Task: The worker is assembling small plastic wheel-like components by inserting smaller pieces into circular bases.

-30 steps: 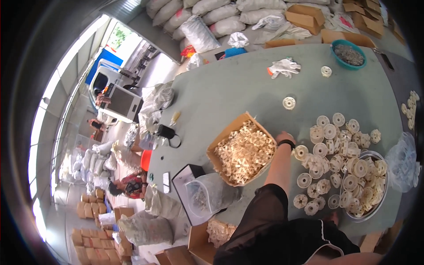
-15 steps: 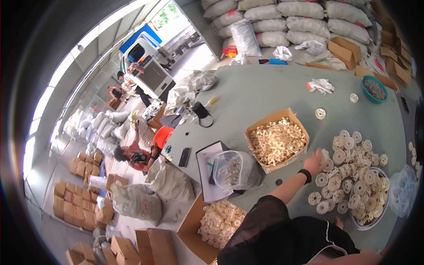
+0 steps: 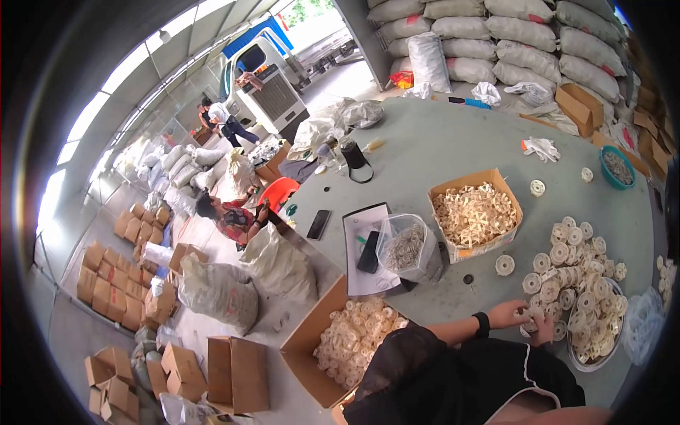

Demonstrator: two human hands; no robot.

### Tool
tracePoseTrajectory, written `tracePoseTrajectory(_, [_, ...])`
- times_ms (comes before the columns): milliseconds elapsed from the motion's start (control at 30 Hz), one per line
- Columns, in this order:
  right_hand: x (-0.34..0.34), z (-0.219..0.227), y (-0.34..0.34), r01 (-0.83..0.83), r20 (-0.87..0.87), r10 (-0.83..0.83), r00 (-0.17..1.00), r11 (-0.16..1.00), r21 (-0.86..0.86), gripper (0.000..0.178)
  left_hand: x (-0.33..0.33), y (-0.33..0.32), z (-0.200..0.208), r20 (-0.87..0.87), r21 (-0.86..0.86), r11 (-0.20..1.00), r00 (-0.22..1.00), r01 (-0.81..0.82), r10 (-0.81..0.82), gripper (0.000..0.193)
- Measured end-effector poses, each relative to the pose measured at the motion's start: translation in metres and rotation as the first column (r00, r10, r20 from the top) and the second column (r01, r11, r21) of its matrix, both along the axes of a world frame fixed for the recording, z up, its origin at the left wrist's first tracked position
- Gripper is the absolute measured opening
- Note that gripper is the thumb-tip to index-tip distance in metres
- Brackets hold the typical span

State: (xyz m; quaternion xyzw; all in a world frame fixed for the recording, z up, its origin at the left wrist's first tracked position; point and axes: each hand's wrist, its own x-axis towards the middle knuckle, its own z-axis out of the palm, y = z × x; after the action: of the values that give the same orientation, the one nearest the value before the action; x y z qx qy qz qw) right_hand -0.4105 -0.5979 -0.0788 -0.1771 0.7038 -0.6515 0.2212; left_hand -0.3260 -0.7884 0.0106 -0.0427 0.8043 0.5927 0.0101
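Note:
Close to my body, at the table's near edge, my left hand (image 3: 507, 314) and my right hand (image 3: 543, 328) meet with fingers bent in. Between them is a cream plastic disc (image 3: 523, 312), partly covered by the fingers. A black band circles my left wrist. Beyond my hands spreads a heap of cream slotted discs (image 3: 567, 265). To the right, a metal bowl (image 3: 592, 367) is piled with the same discs. One disc (image 3: 504, 265) lies apart, left of the heap.
A carton (image 3: 459, 253) of small cream parts and a clear tub (image 3: 431, 263) of metal pieces stand on the table. Beside them are a clipboard (image 3: 359, 282) and phone (image 3: 319, 224). A carton (image 3: 302, 347) of discs stands at lower left. A co-worker (image 3: 234, 218) sits beyond the table.
My left hand has drawn back from the heap toward my body and met my right hand. A lone disc now shows near where my left arm was. The whole view has shifted.

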Motion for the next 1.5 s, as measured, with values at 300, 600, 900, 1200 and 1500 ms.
tracePoseTrajectory(300, [-0.007, -0.011, -0.023, -0.065, -0.218, 0.155, 0.964, 0.925, 0.373, 0.025, 0.019, 0.000, -0.003, -0.082, -0.089, 0.978, 0.980, -0.189, 0.181, 0.041])
tracePoseTrajectory(600, [0.013, 0.001, -0.040, 0.028, 0.353, 0.022, 0.935, 0.990, -0.136, 0.032, 0.027, 0.002, 0.004, 0.004, -0.088, 0.974, 0.978, -0.208, 0.209, 0.028])
tracePoseTrajectory(900, [0.026, 0.023, -0.054, -0.212, -0.047, 0.226, 0.973, 0.956, 0.205, 0.036, 0.025, 0.004, -0.010, 0.078, -0.110, 0.955, 0.955, -0.277, 0.286, 0.028])
tracePoseTrajectory(1200, [0.017, 0.054, -0.064, -0.267, 0.891, 0.152, 0.429, 0.963, -0.036, 0.052, 0.018, 0.000, -0.026, -0.150, -0.158, 0.976, 0.980, -0.151, 0.128, 0.034])
tracePoseTrajectory(1500, [0.011, -0.008, -0.054, -0.172, 0.882, 0.215, 0.420, 0.973, -0.155, 0.045, 0.013, -0.002, -0.053, 0.075, -0.139, 0.973, 0.978, -0.184, 0.196, 0.026])
